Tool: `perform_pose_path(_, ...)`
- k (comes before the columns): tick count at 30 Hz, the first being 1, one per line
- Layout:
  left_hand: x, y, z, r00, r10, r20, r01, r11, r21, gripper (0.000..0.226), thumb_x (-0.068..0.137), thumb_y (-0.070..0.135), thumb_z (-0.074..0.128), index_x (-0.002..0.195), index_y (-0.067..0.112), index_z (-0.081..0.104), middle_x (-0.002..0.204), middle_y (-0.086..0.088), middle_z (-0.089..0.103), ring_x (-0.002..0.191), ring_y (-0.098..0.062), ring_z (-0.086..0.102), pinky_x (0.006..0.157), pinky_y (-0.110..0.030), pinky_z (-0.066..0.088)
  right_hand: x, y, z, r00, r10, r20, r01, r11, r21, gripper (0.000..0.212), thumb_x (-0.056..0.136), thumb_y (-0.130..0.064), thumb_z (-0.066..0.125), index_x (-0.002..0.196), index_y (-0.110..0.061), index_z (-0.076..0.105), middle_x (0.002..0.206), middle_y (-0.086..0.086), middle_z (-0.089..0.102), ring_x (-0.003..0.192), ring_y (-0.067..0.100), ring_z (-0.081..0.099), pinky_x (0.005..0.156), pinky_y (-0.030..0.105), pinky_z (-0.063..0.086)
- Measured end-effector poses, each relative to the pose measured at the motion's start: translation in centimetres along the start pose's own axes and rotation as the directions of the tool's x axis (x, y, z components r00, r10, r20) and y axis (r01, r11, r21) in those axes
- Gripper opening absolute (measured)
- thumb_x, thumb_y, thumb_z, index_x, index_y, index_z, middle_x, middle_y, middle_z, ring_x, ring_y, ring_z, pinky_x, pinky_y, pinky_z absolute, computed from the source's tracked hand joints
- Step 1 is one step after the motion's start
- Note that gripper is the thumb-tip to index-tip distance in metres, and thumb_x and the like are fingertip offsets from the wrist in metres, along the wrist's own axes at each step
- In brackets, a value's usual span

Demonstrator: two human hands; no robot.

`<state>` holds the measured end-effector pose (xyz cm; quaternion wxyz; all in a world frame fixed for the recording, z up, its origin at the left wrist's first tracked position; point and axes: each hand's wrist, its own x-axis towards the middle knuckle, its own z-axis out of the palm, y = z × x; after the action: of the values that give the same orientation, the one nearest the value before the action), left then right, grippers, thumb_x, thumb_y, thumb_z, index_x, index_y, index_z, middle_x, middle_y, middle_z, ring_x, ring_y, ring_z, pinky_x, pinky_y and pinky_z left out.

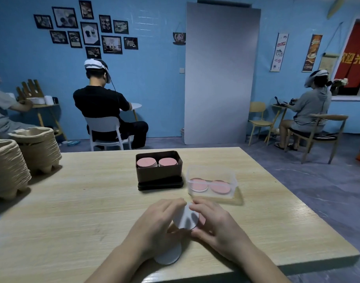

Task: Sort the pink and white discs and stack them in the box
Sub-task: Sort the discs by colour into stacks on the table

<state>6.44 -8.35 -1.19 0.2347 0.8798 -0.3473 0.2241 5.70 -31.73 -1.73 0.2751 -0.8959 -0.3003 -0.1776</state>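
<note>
Both of my hands hold one white disc (186, 219) tilted up off the wooden table (83, 201). My left hand (154, 223) curls around its left edge and my right hand (215, 221) pinches its right edge. Another white disc (169, 257) lies flat on the table under my left wrist. A dark brown box (158, 172) stands further back with two stacks of pink discs (146, 162) inside. To its right a clear plastic box (212, 184) holds two pink discs (220, 187) side by side.
Two stacks of brown pulp trays (22, 154) stand at the table's left side. The brown box sits on its dark lid (160, 185). Behind the table, people sit on chairs at small tables; a grey panel (220, 74) leans on the blue wall.
</note>
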Motion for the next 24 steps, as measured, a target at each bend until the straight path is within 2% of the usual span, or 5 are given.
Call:
perform_pose_path(3,0.2,0.1,0.1,0.999,0.004,0.034,-0.003,1.000,-0.019,0.063,0.081,0.047,0.073,0.136,0.027,0.048,0.139,0.005,0.060,0.118,-0.014,0.059,0.094,-0.022,0.045,-0.1,-0.2,-0.1,0.999,-0.037,0.008,0.037,0.999,0.003,0.039,0.081,-0.045,0.071,0.115,-0.029,0.060,0.143,-0.007,0.052,0.131,0.006,0.047,0.106,0.023,0.039)
perform_pose_path(6,-0.4,-0.2,0.2,1.000,-0.027,0.015,0.028,0.996,-0.090,0.064,0.081,0.039,0.076,0.136,0.035,0.043,0.150,0.012,0.050,0.129,-0.006,0.052,0.097,-0.019,0.046,-0.2,-0.2,-0.3,0.999,-0.034,-0.014,0.034,0.999,0.003,0.034,0.082,-0.048,0.068,0.106,-0.027,0.060,0.145,-0.006,0.051,0.134,0.004,0.044,0.106,0.022,0.039)
perform_pose_path(12,-1.0,-0.5,0.1,0.997,-0.077,-0.028,0.073,0.990,-0.125,0.050,0.086,0.031,0.072,0.132,0.032,0.053,0.125,0.018,0.062,0.113,0.000,0.058,0.088,-0.029,0.052,-0.4,-0.1,-0.5,0.997,-0.019,-0.072,0.020,1.000,0.011,0.029,0.081,-0.044,0.070,0.104,-0.029,0.060,0.145,-0.012,0.051,0.134,0.004,0.045,0.106,0.025,0.040)
perform_pose_path(17,-0.9,-0.3,0.2,0.998,-0.052,-0.019,0.050,0.991,-0.123,0.045,0.088,0.030,0.068,0.131,0.032,0.055,0.122,0.019,0.064,0.110,-0.002,0.061,0.083,-0.029,0.055,-0.3,-0.3,-0.5,0.999,0.001,-0.040,0.000,1.000,0.025,0.033,0.078,-0.049,0.073,0.102,-0.032,0.058,0.141,-0.013,0.052,0.131,0.002,0.046,0.103,0.010,0.031)
perform_pose_path(24,-0.9,0.2,0.3,0.994,-0.111,0.016,0.112,0.985,-0.133,0.045,0.089,0.040,0.057,0.133,0.034,0.052,0.121,0.014,0.064,0.107,0.002,0.059,0.080,-0.022,0.055,-0.3,-0.3,-0.7,1.000,0.010,-0.025,-0.009,0.999,0.037,0.034,0.079,-0.051,0.073,0.101,-0.029,0.059,0.142,-0.011,0.053,0.131,0.001,0.046,0.104,0.009,0.031)
